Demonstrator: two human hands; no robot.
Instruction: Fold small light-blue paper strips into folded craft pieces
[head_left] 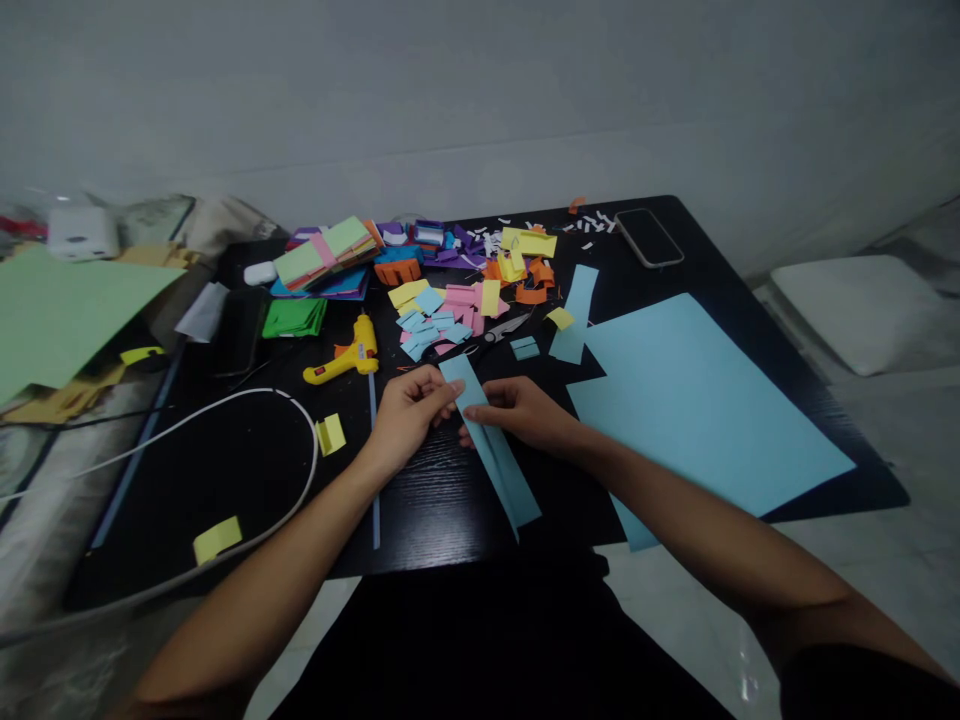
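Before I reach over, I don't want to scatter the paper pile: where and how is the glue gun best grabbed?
Probably by the handle, left hand coming from the left: the glue gun lies on its side, handle pointing left, away from the paper pile. Its tip faces the wall and a long stick seems to trail from its back toward you, so avoid both ends.

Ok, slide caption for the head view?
Left hand and right hand hold a creased blue paper strip near scissors and a yellow glue gun.
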